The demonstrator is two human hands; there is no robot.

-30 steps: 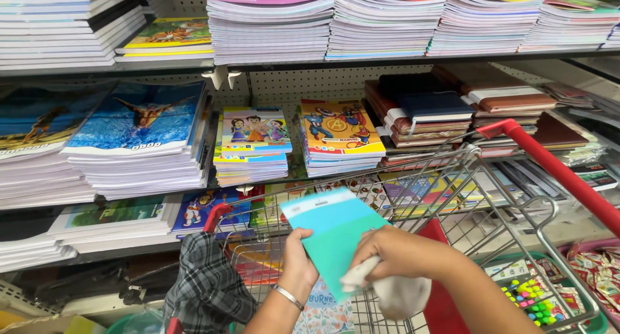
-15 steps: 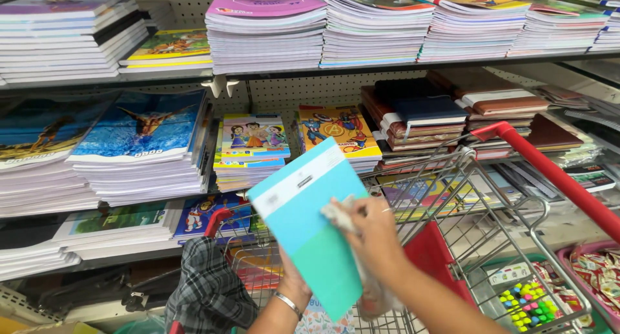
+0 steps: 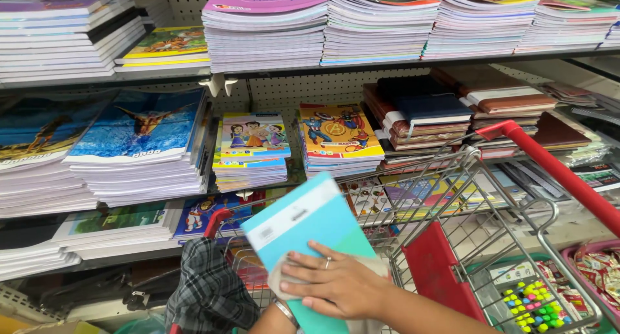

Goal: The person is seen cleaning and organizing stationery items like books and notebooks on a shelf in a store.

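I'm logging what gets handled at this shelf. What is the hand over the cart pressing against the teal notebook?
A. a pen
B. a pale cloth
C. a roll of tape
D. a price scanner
B: the right hand lies flat on a pale cloth spread over the teal notebook.

Shop, stationery aisle. Metal shelves (image 3: 361, 66) with pegboard backing run across the top and middle of the frame, loaded with tall stacks of notebooks (image 3: 265, 30) along the top and cartoon-cover exercise books (image 3: 252, 150) at centre. Bound diaries (image 3: 452, 111) in brown and dark blue sit upper right. A wire shopping cart (image 3: 452, 198) with a red handle (image 3: 555, 172) fills the lower right, goods inside it. Many identical copies per stack, displayed face-up for sale.
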